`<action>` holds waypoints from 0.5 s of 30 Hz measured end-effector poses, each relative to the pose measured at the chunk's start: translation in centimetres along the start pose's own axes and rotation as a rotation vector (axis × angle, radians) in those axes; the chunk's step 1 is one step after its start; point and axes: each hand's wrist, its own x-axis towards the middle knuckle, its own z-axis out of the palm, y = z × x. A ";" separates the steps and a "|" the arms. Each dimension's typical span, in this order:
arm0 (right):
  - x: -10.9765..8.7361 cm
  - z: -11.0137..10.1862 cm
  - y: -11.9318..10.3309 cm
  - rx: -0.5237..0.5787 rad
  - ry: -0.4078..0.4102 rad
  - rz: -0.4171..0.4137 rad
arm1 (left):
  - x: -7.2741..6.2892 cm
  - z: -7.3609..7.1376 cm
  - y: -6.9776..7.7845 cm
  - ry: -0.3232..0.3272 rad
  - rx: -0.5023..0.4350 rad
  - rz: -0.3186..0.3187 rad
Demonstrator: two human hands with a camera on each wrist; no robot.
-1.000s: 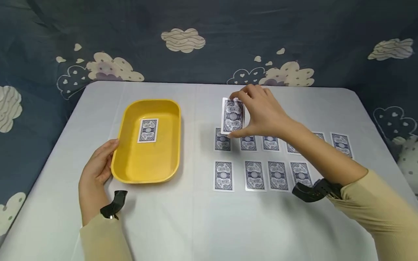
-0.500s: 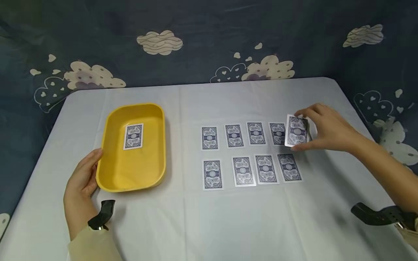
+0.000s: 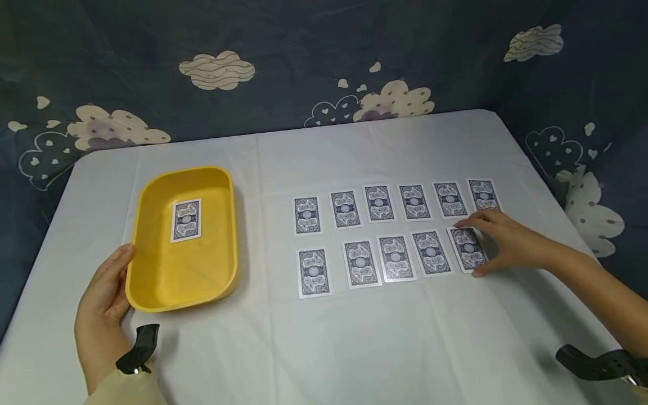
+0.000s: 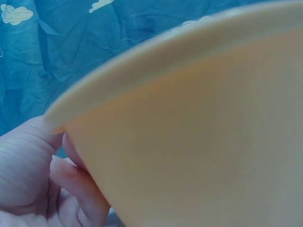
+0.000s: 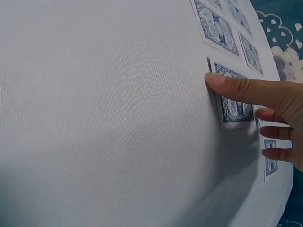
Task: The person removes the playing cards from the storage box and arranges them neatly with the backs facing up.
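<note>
My left hand (image 3: 108,287) grips the left side of a yellow tray (image 3: 182,289), with the thumb at the rim and fingers curled beneath it in the left wrist view. A single face-down playing card (image 3: 186,220) lies inside. At the right end of the near row, my right hand (image 3: 511,242) holds a blue-backed playing card (image 3: 467,248) by its far and near edges. From the right wrist view, the thumb (image 5: 241,87) crosses one edge of this card and the fingertips sit at the opposite edge. The card is at the tablecloth, lined up with its neighbours.
Two rows of face-down playing cards lie on the white tablecloth (image 3: 354,337); the far row (image 3: 378,203) runs just beyond the near row (image 3: 360,263). A dark cloth with cloud prints (image 3: 283,34) hangs behind the table. Each wrist wears a black camera mount (image 3: 597,364).
My right hand has carried its card rightward, then down to the near row's right end, uncovering the far row. The left hand stays on the tray; the head view has shifted.
</note>
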 end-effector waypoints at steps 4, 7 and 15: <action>0.2 0.2 0.2 -0.010 -0.009 0.000 | -0.1 -0.1 -0.1 -0.007 -0.002 0.002; 0.4 -0.1 0.0 -0.031 -0.022 0.002 | -0.2 -0.1 -0.1 -0.013 -0.013 0.007; 3.8 -3.5 -3.6 0.015 0.060 0.081 | -0.3 -0.3 0.1 0.009 0.000 0.025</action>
